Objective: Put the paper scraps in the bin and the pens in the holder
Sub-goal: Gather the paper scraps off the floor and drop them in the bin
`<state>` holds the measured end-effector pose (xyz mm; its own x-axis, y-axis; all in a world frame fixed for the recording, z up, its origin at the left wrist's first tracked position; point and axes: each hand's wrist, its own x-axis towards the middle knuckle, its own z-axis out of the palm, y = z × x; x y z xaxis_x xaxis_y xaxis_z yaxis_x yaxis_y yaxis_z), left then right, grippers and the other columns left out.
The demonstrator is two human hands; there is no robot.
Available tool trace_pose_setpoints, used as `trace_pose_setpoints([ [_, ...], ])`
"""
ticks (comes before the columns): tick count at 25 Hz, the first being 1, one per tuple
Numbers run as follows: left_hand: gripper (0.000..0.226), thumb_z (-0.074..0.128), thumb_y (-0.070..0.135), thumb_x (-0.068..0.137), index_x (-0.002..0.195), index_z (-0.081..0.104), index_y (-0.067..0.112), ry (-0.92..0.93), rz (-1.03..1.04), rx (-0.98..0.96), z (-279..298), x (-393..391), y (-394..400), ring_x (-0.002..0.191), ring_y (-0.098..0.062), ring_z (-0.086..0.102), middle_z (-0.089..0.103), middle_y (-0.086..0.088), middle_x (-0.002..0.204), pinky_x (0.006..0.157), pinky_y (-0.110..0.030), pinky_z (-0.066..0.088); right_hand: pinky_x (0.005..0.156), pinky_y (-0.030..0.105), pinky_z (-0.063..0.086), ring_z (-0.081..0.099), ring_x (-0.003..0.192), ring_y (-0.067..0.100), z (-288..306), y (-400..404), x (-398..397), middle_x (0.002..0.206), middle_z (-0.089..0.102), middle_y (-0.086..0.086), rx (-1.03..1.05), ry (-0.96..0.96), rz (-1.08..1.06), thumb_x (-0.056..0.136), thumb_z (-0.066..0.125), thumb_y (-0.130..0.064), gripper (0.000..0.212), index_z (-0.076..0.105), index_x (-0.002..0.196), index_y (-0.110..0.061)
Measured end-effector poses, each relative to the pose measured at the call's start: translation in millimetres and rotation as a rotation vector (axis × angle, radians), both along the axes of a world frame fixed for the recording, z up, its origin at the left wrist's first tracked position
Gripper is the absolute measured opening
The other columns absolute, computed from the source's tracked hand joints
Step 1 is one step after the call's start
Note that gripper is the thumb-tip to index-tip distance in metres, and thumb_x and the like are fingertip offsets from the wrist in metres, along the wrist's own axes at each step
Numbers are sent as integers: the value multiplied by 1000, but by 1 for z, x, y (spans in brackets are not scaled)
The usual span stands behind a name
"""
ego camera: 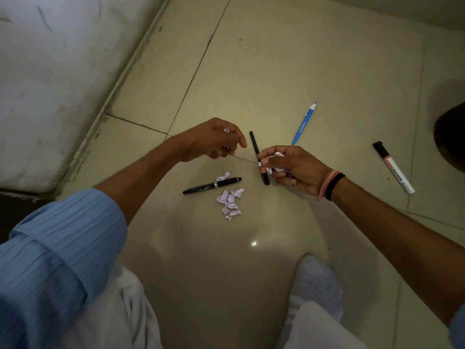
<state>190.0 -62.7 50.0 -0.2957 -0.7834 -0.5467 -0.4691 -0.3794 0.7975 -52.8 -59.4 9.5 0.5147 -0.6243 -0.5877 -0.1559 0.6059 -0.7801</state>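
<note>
My left hand (214, 141) hovers above the tiled floor, closed around small white paper scraps that peek out between the fingers. My right hand (289, 167) is closed on more crumpled scraps, just right of a slim black pen (254, 144) lying on the floor. Below the hands lies a black fountain pen (212, 185) with one scrap (223, 176) beside it. A small heap of paper scraps (230, 203) sits just below that pen. A blue-and-white pen (304, 123) and a white marker with a black cap (393, 167) lie to the right. No bin or holder is in view.
A scuffed white wall (50, 84) and its skirting run along the left. A dark rounded object (450, 137) sits at the right edge. My knees in light trousers and a socked foot (317, 280) are at the bottom.
</note>
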Motion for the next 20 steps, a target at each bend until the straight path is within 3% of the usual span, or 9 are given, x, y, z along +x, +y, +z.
trace_pose_setpoints([
  [2, 22, 55, 11, 92, 94, 75, 3, -116, -34, -10, -3, 6, 0, 54, -12, 44, 58, -6, 74, 47, -20, 33, 36, 19, 29, 30, 50, 12, -2, -1, 6, 80, 60, 14, -53, 51, 28, 94, 63, -9, 23, 67, 110, 7],
  [4, 21, 66, 24, 89, 79, 75, 9, -347, -135, -53, -7, 9, 2, 59, -15, 52, 62, -4, 73, 51, -22, 37, 37, 19, 29, 30, 49, 14, -2, 0, 15, 74, 55, 13, -107, 84, 47, 96, 63, -15, 26, 68, 106, 8],
  [7, 48, 75, 50, 82, 56, 56, 14, -627, -307, -74, -19, 6, 10, 56, -18, 45, 50, -2, 60, 53, -25, 32, 37, 19, 27, 31, 46, 13, 1, 2, 27, 63, 51, 6, -134, 87, 43, 97, 62, -26, 31, 67, 96, 5],
  [9, 54, 74, 57, 80, 57, 50, 14, -685, -333, -37, -24, -1, 15, 55, -16, 42, 45, -1, 61, 52, -26, 31, 37, 19, 26, 32, 46, 11, 2, 2, 31, 63, 49, 6, -135, 93, 27, 97, 62, -31, 33, 65, 91, 2],
  [12, 47, 73, 50, 84, 71, 68, 5, -641, -334, 17, -25, -5, 15, 61, -22, 53, 58, -7, 65, 58, -26, 42, 37, 18, 25, 30, 48, 12, 2, 2, 30, 65, 47, 7, -136, 81, 3, 97, 61, -32, 33, 60, 85, -1],
  [16, 31, 70, 29, 82, 79, 73, -2, -510, -179, -3, -23, 8, 9, 62, -25, 53, 61, -13, 68, 57, -28, 42, 37, 19, 23, 29, 49, 13, 1, 2, 29, 66, 45, 7, -117, 66, -41, 97, 61, -30, 31, 59, 80, -4],
  [20, 20, 65, 19, 84, 69, 61, 7, -132, 102, 16, -9, 9, 4, 53, -14, 41, 49, -5, 64, 47, -22, 30, 39, 21, 19, 31, 47, 10, 0, 3, 21, 65, 46, 4, -53, 16, -131, 96, 64, -26, 27, 63, 75, -10],
])
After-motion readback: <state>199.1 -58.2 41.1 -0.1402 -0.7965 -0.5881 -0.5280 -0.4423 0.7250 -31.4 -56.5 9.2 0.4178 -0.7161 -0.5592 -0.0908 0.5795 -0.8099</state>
